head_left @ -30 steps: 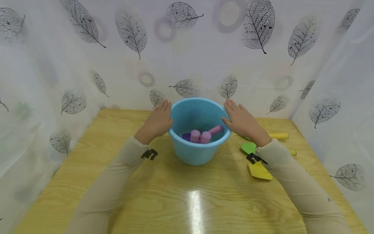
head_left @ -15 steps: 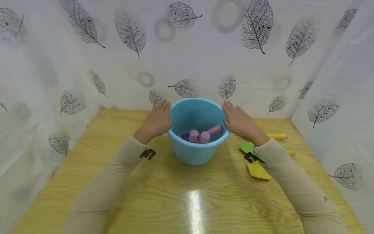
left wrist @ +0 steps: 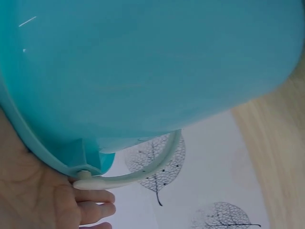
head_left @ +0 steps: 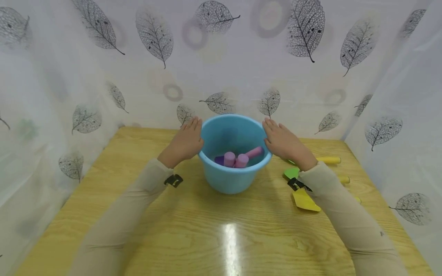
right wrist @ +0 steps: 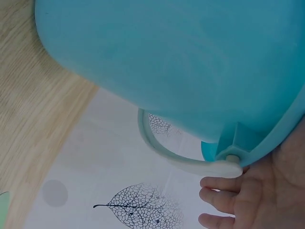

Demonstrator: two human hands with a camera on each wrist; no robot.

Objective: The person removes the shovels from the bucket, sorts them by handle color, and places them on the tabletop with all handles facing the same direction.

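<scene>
A light blue bucket (head_left: 228, 180) stands upright on the wooden table. My left hand (head_left: 184, 142) rests against the left side of its rim, fingers straight and pointing away from me. On the opposite side, my right hand (head_left: 284, 142) lies along the rim in the same way, thumb close to the edge. Both wrist views show the palms turned to the bucket beside the pivots of its pale carrying handle (left wrist: 159, 164), which hangs down behind. Inside the bucket are several pinkish-purple cylindrical handles (head_left: 241, 160) and a darker purple piece (head_left: 219, 160); their lower ends are hidden.
To the right lie a yellow toy shovel blade (head_left: 306, 201), a green blade (head_left: 291, 173) and yellow handles (head_left: 329, 160), partly covered by my right forearm. A white leaf-printed curtain (head_left: 221, 57) closes off the back and sides of the table (head_left: 193, 237).
My right hand has shifted slightly left onto the rim, and its thumb has drawn in from over the bucket's opening. The left hand and the bucket stay nearly still.
</scene>
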